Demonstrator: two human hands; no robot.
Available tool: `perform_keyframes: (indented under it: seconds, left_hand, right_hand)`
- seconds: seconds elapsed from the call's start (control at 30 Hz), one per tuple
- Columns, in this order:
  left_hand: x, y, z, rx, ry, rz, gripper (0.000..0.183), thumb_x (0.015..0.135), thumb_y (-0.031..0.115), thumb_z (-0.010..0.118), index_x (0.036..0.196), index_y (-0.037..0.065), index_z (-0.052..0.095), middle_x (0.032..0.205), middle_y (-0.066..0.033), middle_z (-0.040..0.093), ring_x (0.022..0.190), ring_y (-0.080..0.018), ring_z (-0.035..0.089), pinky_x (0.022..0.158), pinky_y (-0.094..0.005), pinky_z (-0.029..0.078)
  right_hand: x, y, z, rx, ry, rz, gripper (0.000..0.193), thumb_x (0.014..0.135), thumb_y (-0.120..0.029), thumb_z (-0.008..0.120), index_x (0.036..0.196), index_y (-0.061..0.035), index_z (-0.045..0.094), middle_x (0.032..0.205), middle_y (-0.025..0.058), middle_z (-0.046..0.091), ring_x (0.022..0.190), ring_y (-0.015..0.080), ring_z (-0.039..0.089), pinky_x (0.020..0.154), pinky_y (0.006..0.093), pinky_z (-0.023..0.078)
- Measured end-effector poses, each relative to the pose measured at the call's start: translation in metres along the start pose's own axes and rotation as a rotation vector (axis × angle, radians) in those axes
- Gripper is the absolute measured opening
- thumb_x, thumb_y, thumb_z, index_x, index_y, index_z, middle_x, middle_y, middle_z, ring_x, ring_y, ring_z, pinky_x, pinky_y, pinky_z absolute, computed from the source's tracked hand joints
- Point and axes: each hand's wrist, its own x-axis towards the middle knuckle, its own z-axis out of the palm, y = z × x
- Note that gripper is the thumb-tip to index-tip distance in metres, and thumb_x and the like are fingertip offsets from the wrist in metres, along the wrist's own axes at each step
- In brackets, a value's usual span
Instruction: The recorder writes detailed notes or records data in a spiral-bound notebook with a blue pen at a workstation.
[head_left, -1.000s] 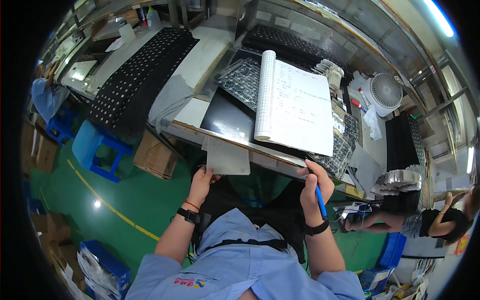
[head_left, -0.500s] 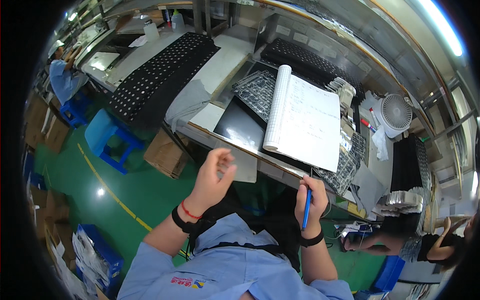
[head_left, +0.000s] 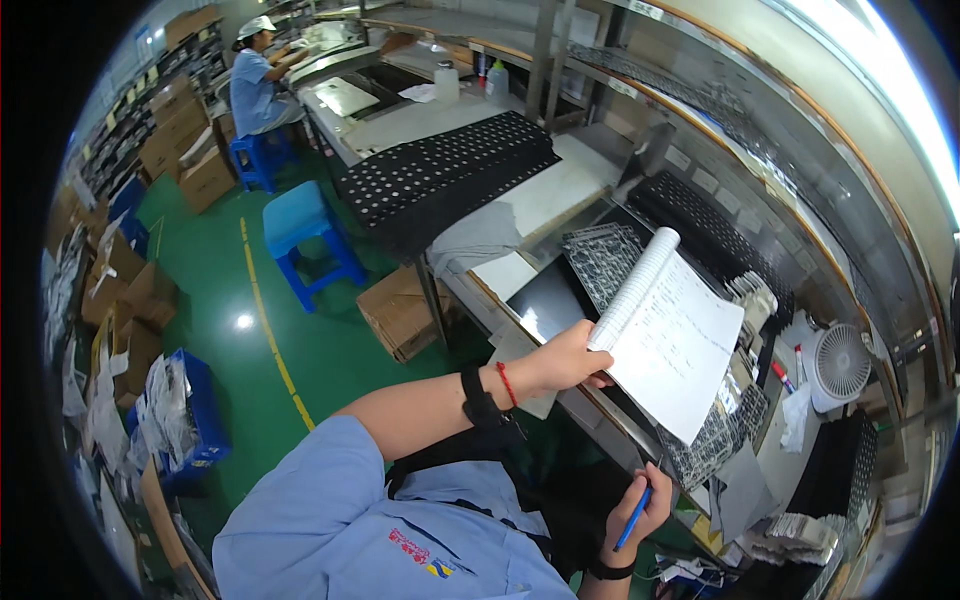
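My left hand (head_left: 568, 358) is closed on the lower left edge of an open notebook (head_left: 675, 345), its thumb on top of the page. The notebook's front pages are rolled back along its left side, and the white page showing carries handwriting. In my right hand (head_left: 640, 508), near the table's front edge, I hold a blue pen (head_left: 633, 519). Partly under the notebook lie patterned metal-like sheets (head_left: 603, 262) and a glossy black panel (head_left: 550, 298).
A small white fan (head_left: 840, 362) stands at the right, with red and blue markers (head_left: 783, 376) nearby. Black dotted cloth (head_left: 450, 170) covers part of the left bench. A blue stool (head_left: 305, 235) and a cardboard box (head_left: 405, 315) stand on the floor. Far left, a person (head_left: 258, 85) sits working.
My left hand has reached right and taken hold of the notebook's edge. The view has turned left, so the scene sits further right and lower. The pen stays in my right hand.
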Motion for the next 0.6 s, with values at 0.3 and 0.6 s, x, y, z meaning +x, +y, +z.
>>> perform_keyframes:
  seconds: [0.3,0.6]
  left_hand:
    - [0.0,0.038,-0.044,-0.295,0.094,0.45,0.039,0.095,0.007,0.042,0.132,-0.003,0.043,0.124,-0.014,0.057,0.112,-0.0186,0.058,0.091,-0.0334,0.052]
    - [-0.047,0.146,-0.2,-0.304,0.177,0.438,0.029,0.094,0.014,0.051,0.118,-0.001,0.057,0.107,-0.0107,0.065,0.093,-0.0172,0.065,0.083,-0.0325,0.054]
  right_hand:
    - [0.003,0.004,0.009,0.008,-0.065,-0.003,0.018,0.083,0.0,0.055,0.098,0.0056,0.061,0.082,0.0147,0.058,0.071,0.023,0.058,0.065,0.0312,0.046]
    - [0.024,-0.026,0.036,-0.115,-0.197,-0.191,0.019,0.083,-0.001,0.054,0.099,0.0031,0.061,0.075,0.0139,0.057,0.068,0.0243,0.054,0.062,0.0326,0.042]
